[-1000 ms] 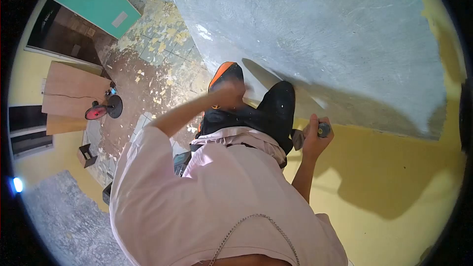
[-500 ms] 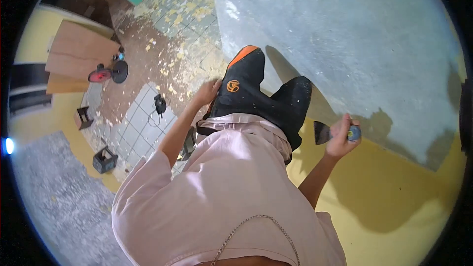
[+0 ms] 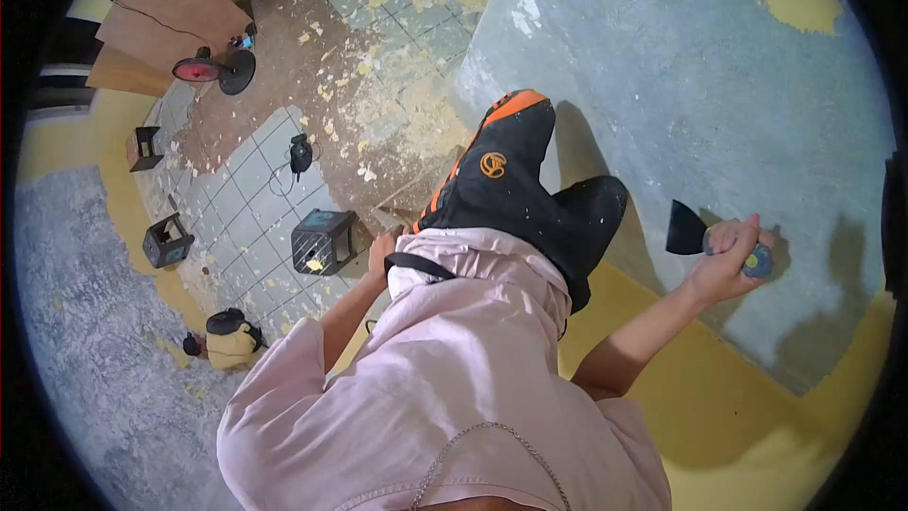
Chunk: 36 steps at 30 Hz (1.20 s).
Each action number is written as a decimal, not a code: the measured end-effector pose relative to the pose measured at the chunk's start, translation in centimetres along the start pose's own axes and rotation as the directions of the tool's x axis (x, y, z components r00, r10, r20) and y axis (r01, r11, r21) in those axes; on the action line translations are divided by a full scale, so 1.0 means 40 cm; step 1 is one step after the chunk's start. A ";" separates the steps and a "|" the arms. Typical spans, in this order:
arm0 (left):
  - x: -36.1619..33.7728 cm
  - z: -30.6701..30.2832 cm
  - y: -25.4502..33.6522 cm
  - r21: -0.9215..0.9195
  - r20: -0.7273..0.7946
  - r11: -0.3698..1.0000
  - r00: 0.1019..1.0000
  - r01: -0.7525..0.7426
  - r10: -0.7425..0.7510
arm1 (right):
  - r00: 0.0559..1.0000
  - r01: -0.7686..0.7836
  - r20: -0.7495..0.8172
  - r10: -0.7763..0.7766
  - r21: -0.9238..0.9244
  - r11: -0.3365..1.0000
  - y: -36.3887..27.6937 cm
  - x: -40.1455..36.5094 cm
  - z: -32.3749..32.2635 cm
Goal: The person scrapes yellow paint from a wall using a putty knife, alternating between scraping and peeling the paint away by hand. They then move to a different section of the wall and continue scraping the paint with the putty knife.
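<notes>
My right hand (image 3: 728, 260) is closed round the handle of a putty knife (image 3: 686, 229). Its wide dark blade points left, close to the bare grey wall (image 3: 643, 66), and the handle's blue-grey end has a yellow centre. My left hand (image 3: 382, 254) hangs by my left hip, against the side of my black and orange trousers (image 3: 501, 170). Its fingers are partly hidden there, so their grip cannot be made out.
Yellow paint (image 3: 700, 397) borders the scraped wall. Paint flakes (image 3: 407, 123) litter the tiled floor. A plastic stool (image 3: 322, 241) stands left of my hand; a fan (image 3: 216, 71) and wooden boards (image 3: 170, 9) are farther off. A person in yellow (image 3: 232, 345) is at lower left.
My right hand has moved right with the putty knife, over the grey wall. My left hand has dropped back toward my hip. The view has turned, bringing the stool and another person into sight.
</notes>
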<state>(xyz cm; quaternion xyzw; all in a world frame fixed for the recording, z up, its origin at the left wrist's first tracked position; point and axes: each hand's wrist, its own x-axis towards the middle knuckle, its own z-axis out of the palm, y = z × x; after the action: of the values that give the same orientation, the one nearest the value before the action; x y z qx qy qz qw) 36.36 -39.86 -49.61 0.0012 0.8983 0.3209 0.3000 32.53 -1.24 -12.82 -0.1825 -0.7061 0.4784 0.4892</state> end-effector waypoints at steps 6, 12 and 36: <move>0.015 0.027 -0.043 0.060 0.071 0.998 0.997 0.018 -0.022 | 0.996 -0.042 0.081 0.037 0.065 0.997 0.021 -0.093 0.015; 0.021 0.022 -0.048 -0.071 0.117 0.993 0.987 -0.098 0.106 | 0.941 0.328 0.108 -0.321 -0.053 0.943 0.050 -0.132 -0.039; 0.240 -0.194 0.338 -0.392 -0.283 0.840 0.918 -0.375 0.277 | 0.993 0.104 0.075 -0.091 -0.192 0.976 0.092 -0.288 -0.157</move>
<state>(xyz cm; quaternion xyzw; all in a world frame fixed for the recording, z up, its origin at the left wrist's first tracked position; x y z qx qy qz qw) 21.74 -31.73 -42.22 0.0525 0.8164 0.5593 0.1340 42.42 -4.74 -21.52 -0.1789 -0.7736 0.3876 0.4683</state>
